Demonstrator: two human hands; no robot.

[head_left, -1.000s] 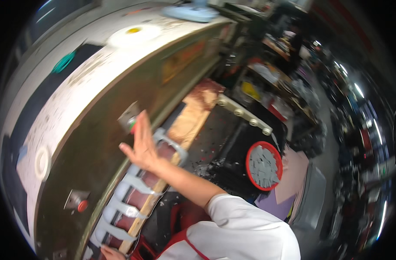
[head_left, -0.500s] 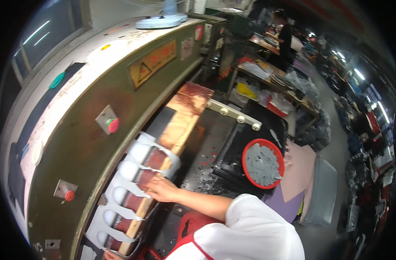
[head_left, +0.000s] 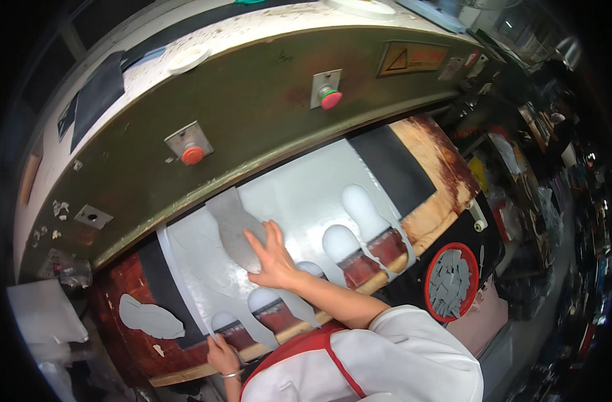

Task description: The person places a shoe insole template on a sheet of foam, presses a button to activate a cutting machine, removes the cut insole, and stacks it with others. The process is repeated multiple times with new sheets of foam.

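Right hand [head_left: 274,260] moved to grey piece [head_left: 231,224], wooden board [head_left: 441,161], cluttered workshop [head_left: 530,221]

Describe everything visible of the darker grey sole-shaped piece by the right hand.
The grey sole-shaped piece looks flat and matte, with curved sides and a rounded lower end. It lies slantwise on the shiny pale sheet, its upper end near the green machine. The right hand touches its right side.

Single head cam here, left one of a fisheye pair, staring steeply down past the wearer's white sleeve [head_left: 420,342]. The bench [head_left: 430,154] is pretty close, grey sole-shaped piece [head_left: 234,224] near mid-frame, green machine beam [head_left: 252,114] bowing across the top, workshop squashed far right.
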